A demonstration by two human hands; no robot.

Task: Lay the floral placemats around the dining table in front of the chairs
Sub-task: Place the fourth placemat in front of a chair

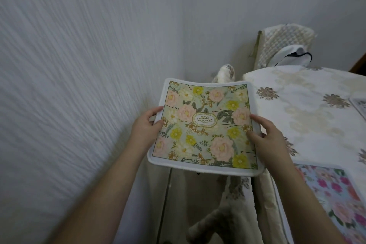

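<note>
Wall [79, 65] hems in the left side, close by the left hand [145, 128]. To the right, the dining table [309, 125] has open cloth at its near corner. A pink placemat [334, 204] takes the nearest edge; another, possibly, sits at far right. A covered chair [285, 43] blocks the far end.

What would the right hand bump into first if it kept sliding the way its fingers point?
The right hand points left, across the floral placemat it pinches. Going straight on, its fingers would probably meet the left hand gripping the opposite edge, then the wall beyond. Depth is hard to judge.
</note>
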